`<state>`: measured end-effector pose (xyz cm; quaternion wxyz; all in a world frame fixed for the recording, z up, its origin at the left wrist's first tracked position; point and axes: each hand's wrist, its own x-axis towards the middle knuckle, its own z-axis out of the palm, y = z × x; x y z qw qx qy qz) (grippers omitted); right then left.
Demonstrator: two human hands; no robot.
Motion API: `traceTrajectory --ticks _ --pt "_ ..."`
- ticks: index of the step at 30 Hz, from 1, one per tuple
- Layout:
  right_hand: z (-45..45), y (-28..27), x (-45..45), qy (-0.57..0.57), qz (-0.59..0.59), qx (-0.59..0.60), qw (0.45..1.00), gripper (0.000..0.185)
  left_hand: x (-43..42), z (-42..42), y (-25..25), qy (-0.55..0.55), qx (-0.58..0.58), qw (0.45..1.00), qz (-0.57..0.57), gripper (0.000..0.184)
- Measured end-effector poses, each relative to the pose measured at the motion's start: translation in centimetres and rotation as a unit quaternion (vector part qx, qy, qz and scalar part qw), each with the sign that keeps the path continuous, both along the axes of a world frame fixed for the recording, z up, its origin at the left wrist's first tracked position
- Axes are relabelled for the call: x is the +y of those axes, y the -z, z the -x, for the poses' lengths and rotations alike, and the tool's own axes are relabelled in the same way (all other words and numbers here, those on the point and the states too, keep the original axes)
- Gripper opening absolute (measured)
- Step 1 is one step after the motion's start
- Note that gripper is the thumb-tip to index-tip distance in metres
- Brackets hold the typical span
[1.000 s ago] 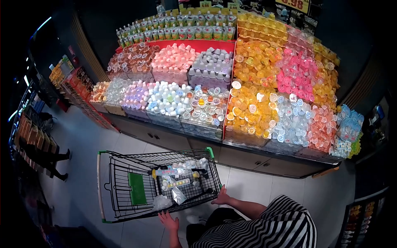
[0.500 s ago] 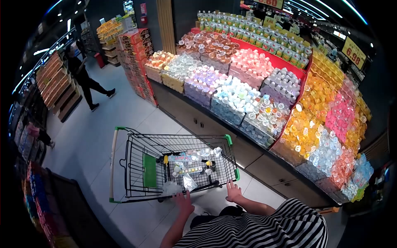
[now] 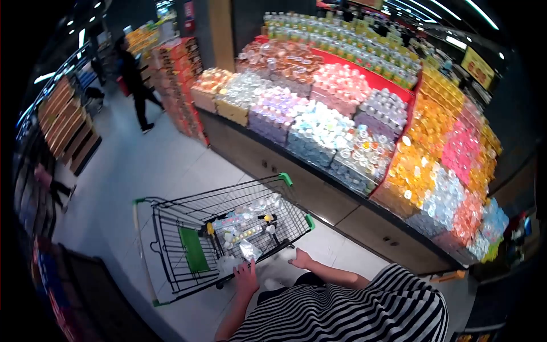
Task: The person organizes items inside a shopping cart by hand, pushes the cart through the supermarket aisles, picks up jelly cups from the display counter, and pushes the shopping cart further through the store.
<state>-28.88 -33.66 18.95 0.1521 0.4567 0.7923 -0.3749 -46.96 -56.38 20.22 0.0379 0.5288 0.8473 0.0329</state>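
A black wire shopping cart [image 3: 165,228] with green corners stands in front of me, angled across the floor. In it lie several clear and white packages, including a long clear pack [image 3: 248,234] with yellow pieces and a shiny silvery pouch [image 3: 249,249]. My left hand [image 3: 246,279] is at the cart's near rim, fingers spread, with nothing visible in it. Off the rim to the right, my right hand [image 3: 299,260] points left, thumb and fingers apart around a pale patch. Blur hides whether that patch is an object or floor.
A long display counter [image 3: 342,194] heaped with jelly cups in colour blocks runs along the right, bottles [image 3: 342,37] behind. Stacked red cartons [image 3: 178,85] stand at its far end. A person [image 3: 137,85] in dark clothes is in the aisle. A dark shelf [image 3: 97,290] borders the lower left.
The cart has shifted left in view and turned slightly. My right hand has moved left and down from the cart corner, its fingers less spread. The person in dark clothes has moved right.
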Motion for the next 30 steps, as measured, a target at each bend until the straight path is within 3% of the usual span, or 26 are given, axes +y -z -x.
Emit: traceTrajectory --ticks 2,3,4,7,8,10,13,17,19,20,23,25,26,28,30 --pt "3.6 1.0 -0.4 0.039 0.034 0.045 0.998 0.087 0.2 1.4 -1.2 -0.018 -0.095 0.994 0.049 0.079" --pt "5.7 0.3 -0.5 0.177 0.241 0.035 0.954 0.078 0.8 2.1 -1.8 -0.051 -0.143 0.984 0.092 0.070" --pt "6.9 3.4 -0.3 0.248 0.348 0.065 0.902 0.071 1.0 3.4 -2.4 -0.076 -0.195 0.969 0.133 0.062" --pt "11.2 3.5 0.1 0.260 0.400 0.071 0.876 0.071 -1.3 7.2 -12.2 -0.243 -0.400 0.882 -0.059 0.046" --pt "12.6 5.1 0.6 0.253 0.405 0.066 0.876 0.071 -2.7 7.9 -14.9 -0.326 -0.358 0.851 -0.202 0.036" --pt "14.3 6.4 0.9 0.230 0.411 0.053 0.881 0.071 -7.8 10.9 -17.6 -0.373 -0.066 0.867 -0.323 0.029" --pt "16.9 6.3 1.2 0.186 0.404 0.027 0.895 0.071 -16.8 16.3 -18.7 -0.499 0.156 0.811 -0.262 0.039" --pt "21.6 5.6 2.9 0.236 0.480 0.027 0.844 0.049 -24.6 21.2 -13.6 -0.692 0.338 0.635 -0.052 0.055" --pt "23.6 4.3 3.6 0.282 0.501 0.026 0.818 0.045 -29.1 23.5 -10.0 -0.743 0.029 0.665 -0.070 0.062" --pt "24.8 4.3 4.6 0.300 0.507 0.017 0.808 0.044 -30.2 24.0 -8.6 -0.743 -0.128 0.652 -0.083 0.066" --pt "28.6 5.9 7.1 0.206 0.447 -0.027 0.870 0.041 -26.3 22.8 -4.9 -0.696 -0.036 0.715 -0.057 0.068" --pt "31.5 6.7 9.3 0.183 0.431 -0.025 0.883 0.040 -25.3 22.1 -4.5 -0.703 -0.045 0.707 -0.054 0.068" --pt "33.3 6.9 10.3 0.164 0.423 -0.020 0.891 0.040 -24.4 22.2 -5.5 -0.723 -0.105 0.681 -0.046 0.072" --pt "37.3 5.1 12.1 0.159 0.394 -0.009 0.905 0.044 -22.4 22.3 -6.1 -0.728 -0.140 0.672 -0.009 0.094" --pt "41.5 5.6 14.3 0.147 0.354 0.030 0.923 0.051 -19.3 23.0 -7.7 -0.731 -0.188 0.656 0.030 0.103"
